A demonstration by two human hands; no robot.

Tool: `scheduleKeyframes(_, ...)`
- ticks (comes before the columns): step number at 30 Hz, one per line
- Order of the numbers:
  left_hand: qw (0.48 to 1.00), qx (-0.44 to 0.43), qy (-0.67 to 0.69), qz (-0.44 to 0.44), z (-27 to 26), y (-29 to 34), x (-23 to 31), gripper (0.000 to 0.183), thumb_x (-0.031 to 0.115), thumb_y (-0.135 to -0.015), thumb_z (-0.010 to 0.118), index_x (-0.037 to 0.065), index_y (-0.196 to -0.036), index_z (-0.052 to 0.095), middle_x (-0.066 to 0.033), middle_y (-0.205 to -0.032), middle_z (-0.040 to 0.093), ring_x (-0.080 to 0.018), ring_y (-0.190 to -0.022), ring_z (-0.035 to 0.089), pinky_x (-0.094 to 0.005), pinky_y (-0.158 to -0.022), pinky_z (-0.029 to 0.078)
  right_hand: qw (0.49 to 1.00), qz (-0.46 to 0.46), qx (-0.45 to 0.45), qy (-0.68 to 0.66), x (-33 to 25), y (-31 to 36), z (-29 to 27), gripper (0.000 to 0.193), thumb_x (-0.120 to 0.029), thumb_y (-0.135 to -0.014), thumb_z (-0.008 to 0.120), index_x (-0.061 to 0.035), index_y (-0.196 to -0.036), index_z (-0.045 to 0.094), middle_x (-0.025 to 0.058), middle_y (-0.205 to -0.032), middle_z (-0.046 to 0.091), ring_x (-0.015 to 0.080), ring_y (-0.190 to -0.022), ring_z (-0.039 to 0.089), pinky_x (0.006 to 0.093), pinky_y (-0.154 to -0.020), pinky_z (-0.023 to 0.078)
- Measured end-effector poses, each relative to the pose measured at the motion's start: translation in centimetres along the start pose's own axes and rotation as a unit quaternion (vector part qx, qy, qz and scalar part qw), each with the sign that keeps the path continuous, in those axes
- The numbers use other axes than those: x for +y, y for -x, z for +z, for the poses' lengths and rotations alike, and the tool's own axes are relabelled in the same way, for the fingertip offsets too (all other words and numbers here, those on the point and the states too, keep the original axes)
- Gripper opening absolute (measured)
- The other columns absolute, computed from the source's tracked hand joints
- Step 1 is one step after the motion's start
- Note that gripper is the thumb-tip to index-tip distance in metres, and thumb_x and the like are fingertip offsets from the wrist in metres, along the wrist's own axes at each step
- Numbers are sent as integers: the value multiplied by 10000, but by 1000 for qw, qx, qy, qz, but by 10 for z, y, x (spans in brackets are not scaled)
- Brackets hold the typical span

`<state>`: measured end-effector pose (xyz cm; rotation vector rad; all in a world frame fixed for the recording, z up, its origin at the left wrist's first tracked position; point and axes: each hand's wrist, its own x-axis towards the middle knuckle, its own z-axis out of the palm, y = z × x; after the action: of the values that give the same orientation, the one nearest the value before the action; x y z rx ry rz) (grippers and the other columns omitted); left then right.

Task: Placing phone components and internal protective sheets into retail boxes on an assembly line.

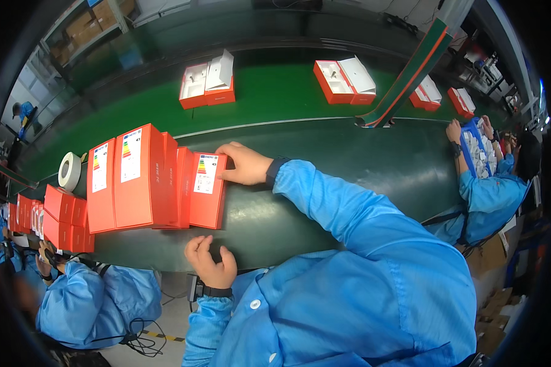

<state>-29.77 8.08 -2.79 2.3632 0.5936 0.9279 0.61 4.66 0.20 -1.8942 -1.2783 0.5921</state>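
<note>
My right hand point(248, 164) reaches across the dark green bench and grips the upper right corner of a small red box point(207, 211), with the fingers at its top edge and the thumb along its side. A white label with a coloured scale is on this box. Directly left of it stand more red boxes in a stacked row, and a larger red box point(142, 205) bears the same sort of label. My left hand point(211, 262) hovers by the bench's near edge, below the small box, its fingers apart and slightly curled, holding nothing.
Beyond the bench, a green conveyor point(269, 85) carries opened red boxes with white inserts point(337, 82). A slanted post point(413, 70) rises at its edge. A white tape roll point(70, 171) stands left of the stack. Co-workers in blue work on both sides; the right one handles a blue tray point(469, 142).
</note>
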Motion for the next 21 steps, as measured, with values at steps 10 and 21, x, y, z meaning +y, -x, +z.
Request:
scheduleKeyframes(10, 970, -174, -156, 67, 1, -87, 43, 482, 133, -847, 747, -36, -1289, 656, -274, -1402, 598, -447, -1261, 582, -540, -1079, 466, 986, -67, 155, 11, 30, 88, 13, 206, -80, -894, 629, -55, -1089, 690, 127, -1070, 684, 354, -1024, 663, 468, -910, 529)
scheduleKeyframes(21, 948, -201, -228, 94, 26, -138, 3, 720, 148, -810, 806, 14, -1471, 552, -270, -1544, 469, -478, -1393, 479, -554, -1172, 406, 992, -70, 76, 76, 25, 165, 3, 300, -20, -801, 591, -79, -1067, 716, 104, -1104, 652, 350, -1124, 596, 474, -1002, 475)
